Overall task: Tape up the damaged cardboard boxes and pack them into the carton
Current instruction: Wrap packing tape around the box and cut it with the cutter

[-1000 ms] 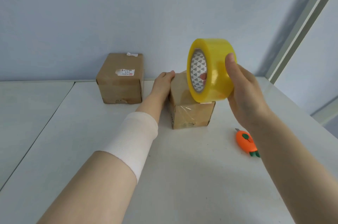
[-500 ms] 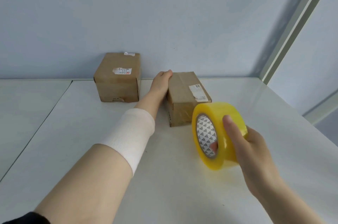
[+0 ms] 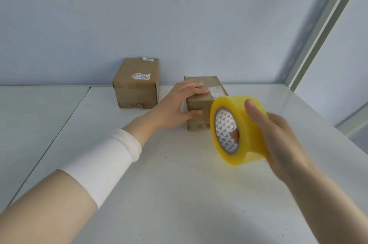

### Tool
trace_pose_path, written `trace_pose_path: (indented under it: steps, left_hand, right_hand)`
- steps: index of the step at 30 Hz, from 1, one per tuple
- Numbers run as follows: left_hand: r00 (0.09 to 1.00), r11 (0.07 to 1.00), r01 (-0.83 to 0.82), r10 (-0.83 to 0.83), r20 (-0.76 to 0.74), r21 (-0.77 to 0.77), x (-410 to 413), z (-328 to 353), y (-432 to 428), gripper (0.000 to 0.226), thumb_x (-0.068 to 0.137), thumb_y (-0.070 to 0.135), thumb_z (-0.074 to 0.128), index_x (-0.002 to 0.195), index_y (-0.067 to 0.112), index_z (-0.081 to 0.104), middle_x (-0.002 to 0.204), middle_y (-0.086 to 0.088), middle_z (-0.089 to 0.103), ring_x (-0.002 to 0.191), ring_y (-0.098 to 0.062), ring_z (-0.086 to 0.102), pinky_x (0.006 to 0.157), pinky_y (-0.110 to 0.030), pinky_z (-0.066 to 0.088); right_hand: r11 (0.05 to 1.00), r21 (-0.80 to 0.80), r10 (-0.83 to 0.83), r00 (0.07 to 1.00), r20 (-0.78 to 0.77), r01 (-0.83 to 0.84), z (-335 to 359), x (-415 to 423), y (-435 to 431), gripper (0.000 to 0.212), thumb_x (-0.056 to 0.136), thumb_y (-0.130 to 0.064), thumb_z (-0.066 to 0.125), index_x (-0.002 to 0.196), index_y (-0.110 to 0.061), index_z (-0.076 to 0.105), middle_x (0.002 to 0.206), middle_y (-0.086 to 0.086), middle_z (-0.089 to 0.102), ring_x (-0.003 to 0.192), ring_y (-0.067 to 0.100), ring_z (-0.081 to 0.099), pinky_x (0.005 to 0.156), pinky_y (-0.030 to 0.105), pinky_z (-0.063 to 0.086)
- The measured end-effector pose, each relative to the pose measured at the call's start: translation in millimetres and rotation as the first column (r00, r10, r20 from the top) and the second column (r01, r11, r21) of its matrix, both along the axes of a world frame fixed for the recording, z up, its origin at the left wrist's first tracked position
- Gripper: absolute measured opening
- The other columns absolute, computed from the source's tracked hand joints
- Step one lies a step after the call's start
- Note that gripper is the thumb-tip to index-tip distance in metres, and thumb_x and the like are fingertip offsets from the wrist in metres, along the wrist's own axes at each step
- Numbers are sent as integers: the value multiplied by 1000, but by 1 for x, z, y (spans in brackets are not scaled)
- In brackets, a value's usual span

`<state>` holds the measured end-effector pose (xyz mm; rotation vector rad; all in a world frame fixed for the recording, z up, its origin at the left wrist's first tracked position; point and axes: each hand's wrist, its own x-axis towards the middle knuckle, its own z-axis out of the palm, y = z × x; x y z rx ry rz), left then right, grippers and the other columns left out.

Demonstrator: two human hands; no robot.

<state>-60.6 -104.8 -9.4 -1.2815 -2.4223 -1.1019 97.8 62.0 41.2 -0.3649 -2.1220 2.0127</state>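
Two brown cardboard boxes stand on the white table (image 3: 179,184), toward its far edge by a pale blue wall (image 3: 159,14). The far box (image 3: 137,88) is almost cube-shaped, with dull, scuffed card and glossy clear tape on its top. It carries a white label (image 3: 141,76) with a small red mark and digits that look like "221", printed upside down from here. A torn white scrap sits at its back top edge.

The near box (image 3: 200,104) is oblong. Its long axis runs away from the viewer toward the wall, angled slightly right, with a short end facing forward. A shiny tape strip runs along its top beside a small white sticker (image 3: 216,89) whose print is too small to read.

The left grip (image 3: 179,104), a bare hand, holds this box at its near left top corner, with fingers flat across the top and thumb pressed on the front face. A white knit band (image 3: 103,162) wraps that forearm.

The right grip (image 3: 278,138) is clamped on the tape roll (image 3: 251,134), a thick ring of translucent yellow tape. The thumb lies over the outer band and a fingertip shows inside the core. The cardboard core is printed with grey and white triangles. The roll's open face points left and toward the viewer, its axis roughly level. It sits just right of the near box's front corner, and I cannot tell whether it touches the table.
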Motion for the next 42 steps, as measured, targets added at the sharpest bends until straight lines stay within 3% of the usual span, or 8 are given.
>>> trace_pose_path:
  steps: [5,10,15,19,26,36,39,42]
  left_hand:
    - [883,990,-22,-46,466,139,10,52,-4,24,87,41,59,111,40,56,108,12,65,104,-6,61,87,-25,52]
    - [818,985,-170,151,556,-17,13,64,4,28,94,48,44,96,24,58,96,4,61,94,-13,59,81,-31,48]
    - [665,763,-398,-143,733,510,26,33,32,17,94,19,47,90,4,54,85,-8,55,80,-19,52,71,-29,41]
    - [639,644,-487,-198,743,590,25,23,38,16,91,14,47,75,13,47,76,-5,50,74,-19,49,64,-30,40]
    - [687,651,-430,-214,695,626,26,22,36,29,91,7,46,63,16,47,57,7,51,54,-6,49,54,-19,42]
    - [649,634,-496,-183,738,593,33,23,41,13,83,26,53,76,15,54,74,-3,53,76,-21,51,73,-36,41]
    - [640,624,-501,-199,742,599,36,24,43,27,69,36,55,79,11,54,81,-10,53,81,-24,51,75,-39,40]
    - [633,614,-518,-192,750,595,36,24,43,33,65,38,54,81,9,54,84,-12,54,83,-25,51,76,-39,39]
  right_hand:
    - [955,-127,231,940,-251,-269,69,-7,5,21,66,-41,70,61,-22,77,70,-2,74,67,13,71,56,26,57]
    - [963,-164,169,955,-244,-213,95,-49,3,26,82,-37,64,93,-14,67,73,1,73,75,15,71,83,39,56]
    - [981,-106,131,962,-239,-160,68,-71,-4,34,88,-48,55,94,-16,63,82,-2,75,86,16,71,85,38,55]
    - [998,10,56,957,-285,-56,53,-66,-26,49,86,-56,50,96,-11,64,71,1,74,71,14,69,73,34,57]
    - [965,-226,-214,898,-386,133,42,2,-38,50,85,-57,50,52,-26,71,51,-4,67,46,6,64,41,17,46]
    - [948,-309,-196,908,-371,78,-21,38,-67,43,87,-59,41,61,-46,71,57,-16,68,56,-5,64,53,9,48]
    - [944,-312,-207,930,-304,108,-32,44,-64,36,76,-71,47,66,-48,71,64,-16,71,63,-5,66,58,10,49]
    - [962,-242,-176,963,-204,125,-46,48,-67,38,81,-56,45,60,-39,72,57,-9,69,54,-3,63,50,9,47]
